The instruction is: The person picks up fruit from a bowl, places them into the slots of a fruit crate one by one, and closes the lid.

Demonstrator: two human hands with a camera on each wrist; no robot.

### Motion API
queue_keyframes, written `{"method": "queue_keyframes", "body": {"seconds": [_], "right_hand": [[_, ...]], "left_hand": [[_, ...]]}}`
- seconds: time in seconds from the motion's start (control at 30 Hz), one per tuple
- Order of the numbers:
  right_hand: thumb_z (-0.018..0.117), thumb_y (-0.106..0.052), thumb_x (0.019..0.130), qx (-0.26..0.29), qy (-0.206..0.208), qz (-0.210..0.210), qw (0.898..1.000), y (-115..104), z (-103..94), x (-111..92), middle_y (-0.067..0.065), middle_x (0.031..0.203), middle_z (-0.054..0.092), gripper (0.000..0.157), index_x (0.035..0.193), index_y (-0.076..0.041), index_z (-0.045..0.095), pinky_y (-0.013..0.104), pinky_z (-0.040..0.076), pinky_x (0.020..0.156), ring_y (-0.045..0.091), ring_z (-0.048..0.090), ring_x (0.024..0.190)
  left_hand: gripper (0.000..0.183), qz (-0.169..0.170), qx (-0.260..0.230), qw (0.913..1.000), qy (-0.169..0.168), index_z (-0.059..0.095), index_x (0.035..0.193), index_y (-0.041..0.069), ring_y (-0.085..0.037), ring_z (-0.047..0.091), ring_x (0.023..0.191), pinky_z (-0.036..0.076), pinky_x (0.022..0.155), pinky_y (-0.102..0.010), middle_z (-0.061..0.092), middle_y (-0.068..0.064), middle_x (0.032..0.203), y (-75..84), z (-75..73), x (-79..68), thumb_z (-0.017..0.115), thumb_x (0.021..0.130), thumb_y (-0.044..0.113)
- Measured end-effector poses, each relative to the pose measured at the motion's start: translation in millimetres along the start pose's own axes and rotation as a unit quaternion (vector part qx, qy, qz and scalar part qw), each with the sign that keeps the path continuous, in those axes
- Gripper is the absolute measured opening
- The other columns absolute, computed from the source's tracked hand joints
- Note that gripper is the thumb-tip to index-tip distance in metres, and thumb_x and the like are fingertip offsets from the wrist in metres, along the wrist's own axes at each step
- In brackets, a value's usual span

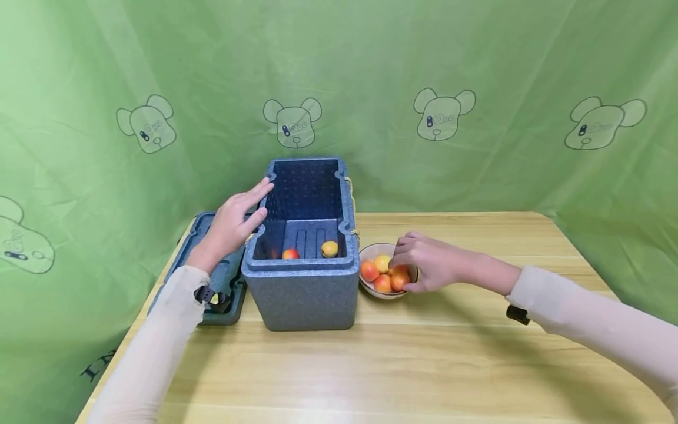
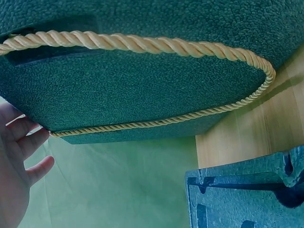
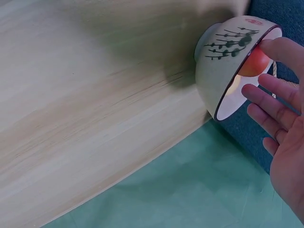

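A tall blue-grey foam box (image 1: 309, 300) stands uncovered on the table. On its floor lie a red-orange fruit (image 1: 290, 254) and a yellow fruit (image 1: 329, 249), both small and round. My left hand (image 1: 230, 221) is at the box's left rim, fingers extended. To the right of the box, a white bowl (image 3: 221, 71) with a dark rim and painted branches holds several red, orange and yellow fruits (image 1: 382, 284). My right hand (image 1: 431, 259) reaches over the bowl's right side. In the right wrist view its fingers are spread, thumb close to an orange-red fruit (image 3: 254, 61).
The box's lid (image 1: 219, 274) lies on the table to the left, partly behind my left forearm. A twisted yellow rope (image 2: 142, 45) hangs along the box's side. Green cloth with bear-head prints (image 1: 371, 59) encloses the wooden table (image 1: 424, 365).
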State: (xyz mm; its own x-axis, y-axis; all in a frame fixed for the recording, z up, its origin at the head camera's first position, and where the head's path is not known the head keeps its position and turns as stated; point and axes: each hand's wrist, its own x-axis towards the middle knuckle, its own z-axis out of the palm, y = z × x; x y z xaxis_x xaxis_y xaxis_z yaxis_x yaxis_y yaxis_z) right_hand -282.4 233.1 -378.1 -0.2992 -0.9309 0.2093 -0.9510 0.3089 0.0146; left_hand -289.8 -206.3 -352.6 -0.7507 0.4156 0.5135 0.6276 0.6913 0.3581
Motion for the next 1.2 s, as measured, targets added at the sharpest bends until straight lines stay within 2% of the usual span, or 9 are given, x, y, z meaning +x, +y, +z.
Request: {"method": "queue_keyframes", "body": {"seconds": [0.33,0.57,0.73,1.0,1.2], "right_hand": [[0.084,-0.018,0.072,0.013,-0.03,0.009,0.999,-6.3,2.6,5.6,-0.002,0.086,0.071,0.026,0.096,-0.01,0.076,0.04,0.046,0.086,0.014,0.054,0.085],[0.084,-0.019,0.072,0.012,-0.045,0.016,0.999,-6.1,5.0,7.0,-0.003,0.087,0.072,0.028,0.097,-0.011,0.078,0.04,0.044,0.088,0.015,0.054,0.088],[0.083,-0.021,0.073,0.011,-0.058,0.03,0.998,-5.2,3.2,7.7,-0.003,0.087,0.072,0.026,0.097,-0.012,0.078,0.039,0.042,0.086,0.015,0.054,0.086],[0.082,-0.019,0.074,0.022,-0.058,0.029,0.998,-6.2,1.8,8.3,-0.003,0.082,0.069,0.023,0.095,-0.011,0.076,0.037,0.042,0.082,0.01,0.049,0.08],[0.082,-0.019,0.071,0.014,-0.051,0.026,0.998,-6.4,2.9,8.0,-0.004,0.085,0.07,0.027,0.096,-0.011,0.077,0.039,0.042,0.085,0.013,0.053,0.085]], "left_hand": [[0.054,-0.002,-0.002,1.0,-0.005,0.04,0.158,0.012,-0.036,0.042,0.147,0.031,0.12,-0.058,0.036,-0.009,0.165,-0.8,0.7,0.7,0.046,0.107,0.031],[0.057,-0.003,-0.002,1.0,-0.008,0.039,0.158,0.014,-0.035,0.041,0.148,0.031,0.12,-0.058,0.035,-0.008,0.165,-0.1,0.8,0.9,0.04,0.108,0.041],[0.057,-0.004,-0.001,1.0,-0.006,0.039,0.158,0.014,-0.035,0.041,0.148,0.031,0.12,-0.058,0.035,-0.007,0.165,-0.3,0.4,0.6,0.041,0.108,0.039],[0.055,-0.006,-0.004,1.0,-0.004,0.04,0.158,0.013,-0.036,0.041,0.148,0.031,0.12,-0.058,0.035,-0.008,0.165,0.9,-0.5,-0.4,0.044,0.107,0.035],[0.056,-0.006,-0.004,1.0,-0.003,0.04,0.158,0.013,-0.036,0.041,0.148,0.031,0.12,-0.058,0.035,-0.008,0.165,2.2,-0.8,-1.2,0.041,0.108,0.039]]}}
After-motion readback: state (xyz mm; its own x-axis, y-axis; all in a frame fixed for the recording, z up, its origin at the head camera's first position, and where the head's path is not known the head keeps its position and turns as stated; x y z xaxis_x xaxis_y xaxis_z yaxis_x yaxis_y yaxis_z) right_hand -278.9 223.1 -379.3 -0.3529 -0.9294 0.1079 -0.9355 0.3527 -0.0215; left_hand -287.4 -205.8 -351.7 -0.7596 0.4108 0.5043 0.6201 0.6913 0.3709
